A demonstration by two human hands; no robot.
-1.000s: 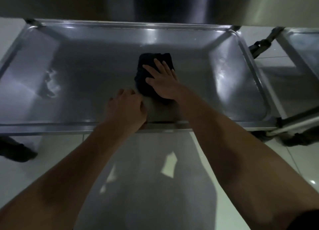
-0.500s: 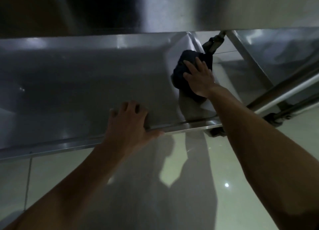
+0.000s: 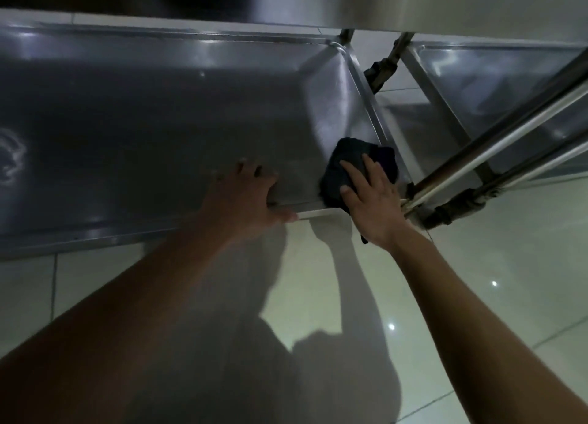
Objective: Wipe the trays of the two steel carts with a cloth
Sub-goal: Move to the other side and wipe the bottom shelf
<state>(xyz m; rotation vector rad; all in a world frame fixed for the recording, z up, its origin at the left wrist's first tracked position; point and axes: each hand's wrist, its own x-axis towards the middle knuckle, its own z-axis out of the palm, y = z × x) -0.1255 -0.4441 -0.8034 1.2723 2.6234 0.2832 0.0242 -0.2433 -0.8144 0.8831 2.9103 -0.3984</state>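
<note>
A low steel cart tray (image 3: 159,127) fills the upper left of the view. A dark cloth (image 3: 343,162) lies in its near right corner. My right hand (image 3: 370,197) presses flat on the cloth with straight fingers. My left hand (image 3: 245,197) grips the tray's near rim, fingers curled over the edge and thumb along the outside. The tray of a second steel cart (image 3: 496,83) shows at the upper right.
The underside of an upper shelf (image 3: 318,0) hangs over the tray's far side. Slanted steel frame bars (image 3: 496,143) and a dark caster (image 3: 458,209) stand right of my right hand. Another caster (image 3: 380,73) sits between the carts. Glossy floor tiles (image 3: 477,280) lie below.
My right hand has slid the cloth from the tray's middle to its right end, then down into the near right corner. My left hand stayed on the near rim.
</note>
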